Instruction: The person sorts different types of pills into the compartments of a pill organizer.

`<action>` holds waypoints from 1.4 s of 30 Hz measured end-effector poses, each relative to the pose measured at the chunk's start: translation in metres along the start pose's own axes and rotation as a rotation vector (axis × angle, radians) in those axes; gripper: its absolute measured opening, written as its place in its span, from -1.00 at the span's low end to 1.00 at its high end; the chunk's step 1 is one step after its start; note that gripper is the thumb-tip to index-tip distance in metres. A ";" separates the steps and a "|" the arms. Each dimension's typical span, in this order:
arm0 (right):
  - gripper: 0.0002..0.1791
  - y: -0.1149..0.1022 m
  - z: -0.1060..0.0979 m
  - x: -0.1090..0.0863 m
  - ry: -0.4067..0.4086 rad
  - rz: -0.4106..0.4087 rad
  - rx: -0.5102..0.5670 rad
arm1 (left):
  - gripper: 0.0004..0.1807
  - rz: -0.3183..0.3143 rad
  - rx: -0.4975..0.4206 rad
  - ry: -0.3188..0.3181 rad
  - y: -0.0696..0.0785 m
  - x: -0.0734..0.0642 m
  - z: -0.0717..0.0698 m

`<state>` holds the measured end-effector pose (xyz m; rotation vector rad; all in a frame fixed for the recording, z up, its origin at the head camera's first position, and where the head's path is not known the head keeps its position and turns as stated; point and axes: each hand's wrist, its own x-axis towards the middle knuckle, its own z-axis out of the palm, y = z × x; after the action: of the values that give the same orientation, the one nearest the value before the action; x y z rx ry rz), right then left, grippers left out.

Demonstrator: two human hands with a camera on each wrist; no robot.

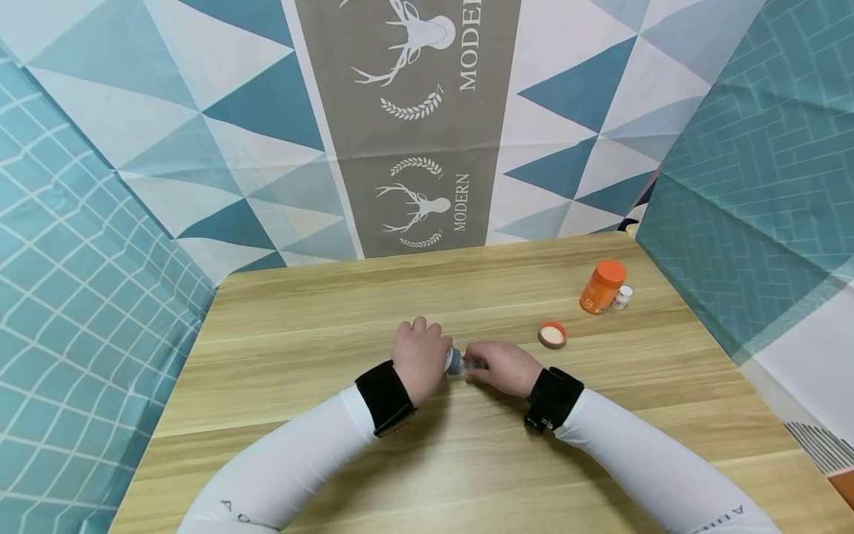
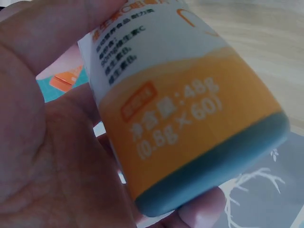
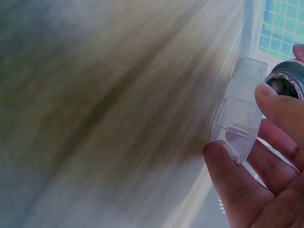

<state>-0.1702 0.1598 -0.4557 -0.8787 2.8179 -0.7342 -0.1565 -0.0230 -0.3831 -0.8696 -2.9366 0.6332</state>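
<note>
now, left hand [image 1: 422,360] gripping a tilted open bottle [image 2: 185,109], right hand [image 1: 505,367] pinching a clear plastic case [image 3: 240,111] beside it

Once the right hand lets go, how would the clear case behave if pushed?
The clear case is likely stiff, given its crisp edges. Probably light: the walls look thin. Seems apt to slide rather than roll; its sides are flat.

Both white sleeves [image 1: 300,460] bear dark lettering [image 1: 720,521] and meet wide black wristbands [image 1: 385,398].
</note>
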 end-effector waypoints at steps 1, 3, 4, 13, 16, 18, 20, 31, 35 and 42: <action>-0.82 0.000 0.000 0.000 -0.001 0.002 0.001 | -0.65 -0.004 0.001 0.001 -0.001 0.000 0.000; -0.80 0.000 -0.001 0.000 -0.001 0.003 0.001 | -0.65 -0.007 0.003 -0.001 -0.002 0.000 0.000; -0.80 0.000 -0.001 0.000 -0.001 0.003 0.003 | -0.65 -0.004 0.003 -0.007 -0.002 0.001 0.001; -0.79 0.002 0.001 0.000 0.008 -0.007 -0.015 | -0.69 -0.008 0.033 -0.058 0.002 0.002 -0.001; -0.81 0.001 0.001 -0.001 0.012 -0.008 -0.011 | -0.72 -0.009 0.056 -0.067 0.004 0.001 -0.005; -0.83 0.000 0.000 -0.001 0.011 -0.011 -0.005 | -0.73 -0.003 0.069 -0.088 0.005 0.002 -0.006; -0.85 0.000 -0.001 -0.001 0.008 -0.010 0.002 | -0.73 0.001 0.078 -0.109 0.006 0.004 -0.008; -0.86 -0.001 -0.002 -0.001 -0.007 0.005 0.007 | -0.77 0.013 0.121 -0.114 0.009 0.008 -0.012; -0.86 0.000 -0.001 -0.001 -0.006 0.010 0.011 | -0.75 0.023 0.131 -0.121 0.010 0.010 -0.013; -0.87 0.002 -0.001 -0.002 -0.006 0.006 0.016 | -0.70 0.041 0.163 -0.164 0.011 0.013 -0.018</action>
<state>-0.1702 0.1625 -0.4560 -0.8682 2.8035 -0.7512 -0.1597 -0.0013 -0.3723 -0.9044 -2.9592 0.9757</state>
